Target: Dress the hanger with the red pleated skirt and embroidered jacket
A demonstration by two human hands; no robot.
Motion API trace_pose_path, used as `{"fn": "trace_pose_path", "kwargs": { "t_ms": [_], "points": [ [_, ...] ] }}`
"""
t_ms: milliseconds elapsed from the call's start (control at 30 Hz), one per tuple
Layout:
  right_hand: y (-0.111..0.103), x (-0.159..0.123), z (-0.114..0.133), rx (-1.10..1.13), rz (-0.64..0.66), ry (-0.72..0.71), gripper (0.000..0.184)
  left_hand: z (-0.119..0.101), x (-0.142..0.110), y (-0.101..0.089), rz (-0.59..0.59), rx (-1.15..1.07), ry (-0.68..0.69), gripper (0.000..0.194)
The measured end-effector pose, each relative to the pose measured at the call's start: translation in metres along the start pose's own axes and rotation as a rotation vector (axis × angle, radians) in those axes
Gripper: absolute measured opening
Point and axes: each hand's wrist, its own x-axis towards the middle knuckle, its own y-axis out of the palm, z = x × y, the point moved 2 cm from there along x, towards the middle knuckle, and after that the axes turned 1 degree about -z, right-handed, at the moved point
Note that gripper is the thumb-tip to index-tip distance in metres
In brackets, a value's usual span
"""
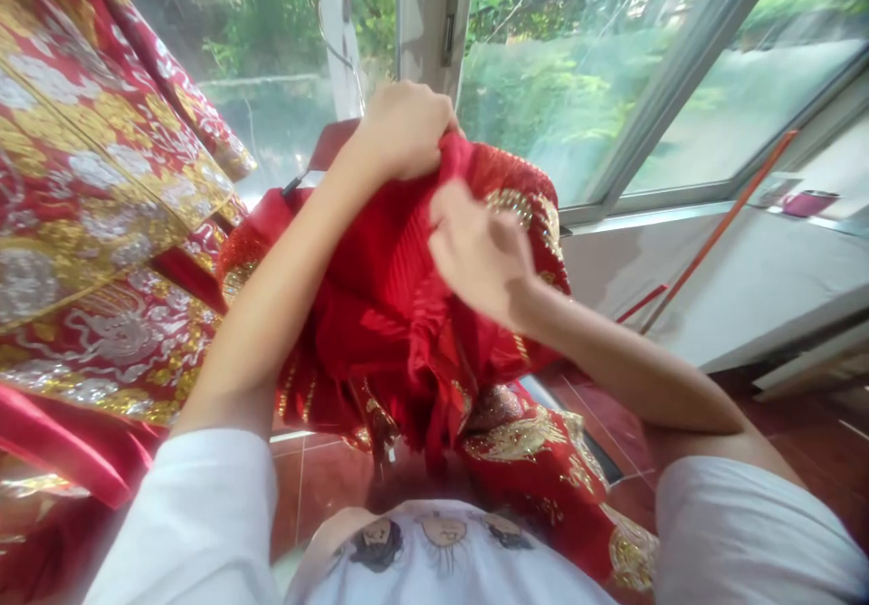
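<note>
A red garment (400,315) with gold embroidery hangs bunched in front of me, on a hanger whose metal hook (332,34) rises toward the window frame. My left hand (404,129) is closed in a fist on the garment's top edge. My right hand (479,252) is blurred and pressed against the red cloth just below; its fingers do not show clearly.
Another red and gold embroidered garment (95,225) hangs at the left. A large window (577,71) fills the back, with a white sill (712,288) below it. An orange stick (720,225) leans on the sill. A pink object (807,202) lies at the far right. The floor is red tile (801,442).
</note>
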Motion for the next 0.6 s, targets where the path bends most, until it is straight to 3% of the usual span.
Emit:
{"fn": "trace_pose_path", "kwargs": {
  "t_ms": [100,167,233,300,367,433,533,600],
  "points": [
    [0.036,-0.032,0.002,0.021,0.053,-0.026,0.030,0.007,-0.006,0.001,-0.025,0.068,0.100,0.054],
    [0.037,-0.034,-0.017,0.126,-0.119,0.030,0.029,0.011,-0.008,0.004,-0.016,0.085,0.102,0.055],
    [0.025,-0.026,-0.050,0.216,-0.383,0.149,0.027,0.012,-0.008,0.006,-0.008,0.059,0.086,0.054],
    [0.016,-0.009,-0.086,0.307,-0.543,0.239,0.023,0.013,-0.009,0.008,0.002,0.000,0.049,0.052],
    [0.017,0.015,-0.114,0.516,-0.399,0.272,0.018,0.014,-0.010,0.007,0.010,-0.051,0.036,0.050],
    [0.025,0.037,-0.126,0.752,-0.064,0.319,0.024,0.014,-0.011,0.005,0.012,-0.074,0.059,0.050],
    [0.035,0.057,-0.122,0.850,0.368,0.444,0.054,0.016,-0.013,0.005,0.008,-0.082,0.093,0.049],
    [0.035,0.061,-0.113,0.783,0.458,0.480,0.056,0.017,-0.013,0.007,0.007,-0.056,0.084,0.049]
  ]
}}
